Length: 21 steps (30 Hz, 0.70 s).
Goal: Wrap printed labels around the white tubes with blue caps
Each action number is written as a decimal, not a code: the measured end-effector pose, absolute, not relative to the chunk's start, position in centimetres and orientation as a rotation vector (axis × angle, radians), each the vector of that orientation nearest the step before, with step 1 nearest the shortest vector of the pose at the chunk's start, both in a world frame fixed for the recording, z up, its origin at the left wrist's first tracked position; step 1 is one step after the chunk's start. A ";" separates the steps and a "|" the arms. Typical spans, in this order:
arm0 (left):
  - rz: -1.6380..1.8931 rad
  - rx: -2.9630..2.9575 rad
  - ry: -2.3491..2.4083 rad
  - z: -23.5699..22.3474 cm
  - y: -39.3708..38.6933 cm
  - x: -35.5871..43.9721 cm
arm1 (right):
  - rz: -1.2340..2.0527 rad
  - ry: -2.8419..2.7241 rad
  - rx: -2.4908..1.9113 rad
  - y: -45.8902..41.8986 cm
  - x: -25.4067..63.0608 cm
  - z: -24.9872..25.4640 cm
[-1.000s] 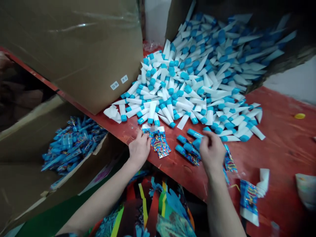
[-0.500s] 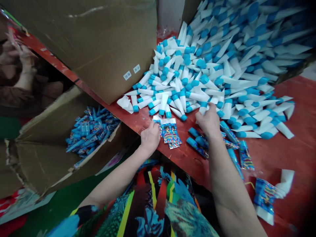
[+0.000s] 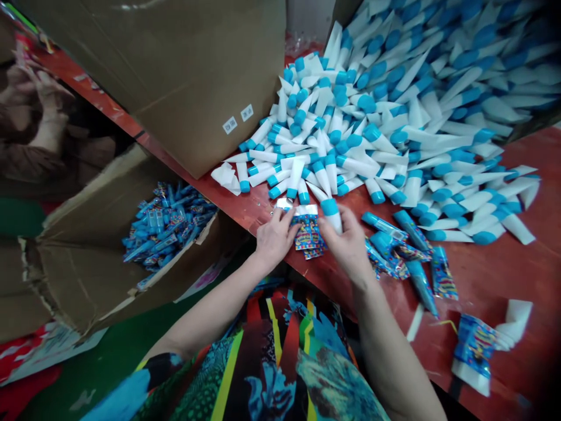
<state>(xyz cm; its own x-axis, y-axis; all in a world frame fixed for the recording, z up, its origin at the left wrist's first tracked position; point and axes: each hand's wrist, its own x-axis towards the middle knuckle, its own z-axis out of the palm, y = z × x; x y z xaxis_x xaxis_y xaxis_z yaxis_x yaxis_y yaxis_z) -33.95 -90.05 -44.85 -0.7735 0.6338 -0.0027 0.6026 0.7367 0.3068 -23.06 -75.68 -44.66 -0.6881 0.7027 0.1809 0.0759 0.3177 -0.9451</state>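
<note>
My right hand (image 3: 350,242) is closed around a white tube with a blue cap (image 3: 331,215), the cap pointing away from me. My left hand (image 3: 276,237) has its bent fingers and thumb pinched on the left edge of a small stack of printed blue wrappers (image 3: 308,225) at the table's near edge. The tube is close to the stack's right side; the fingertips partly cover the contact. Right of my right hand lie several blue tubes in printed wrappers (image 3: 418,280). Beyond both hands spreads a big heap of white tubes with blue caps (image 3: 350,134).
A tall cardboard box (image 3: 210,76) stands at the back left of the red table (image 3: 512,263). Below the edge, an open carton (image 3: 79,263) holds many wrapped blue tubes (image 3: 169,225). A wrapper bundle (image 3: 475,351) lies at right. Another person's hands (image 3: 46,96) are at far left.
My right hand has come back from the heap toward the wrappers, bringing a tube with it. My left hand has shifted slightly right, its fingers reaching over the wrapper stack's edge.
</note>
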 end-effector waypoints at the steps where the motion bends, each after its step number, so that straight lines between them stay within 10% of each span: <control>1: 0.418 0.987 2.848 -44.6 -90.3 -34.1 | 1.443 -2.033 -0.683 -76.6 -23.0 -44.7; 10: 0.602 0.960 2.873 -45.9 -91.8 -34.9 | 1.549 -2.136 -0.755 -78.2 -22.2 -46.8; 21: 1.842 1.038 2.443 -46.0 -91.1 -34.7 | 1.721 -1.825 -0.769 -77.9 -22.6 -45.3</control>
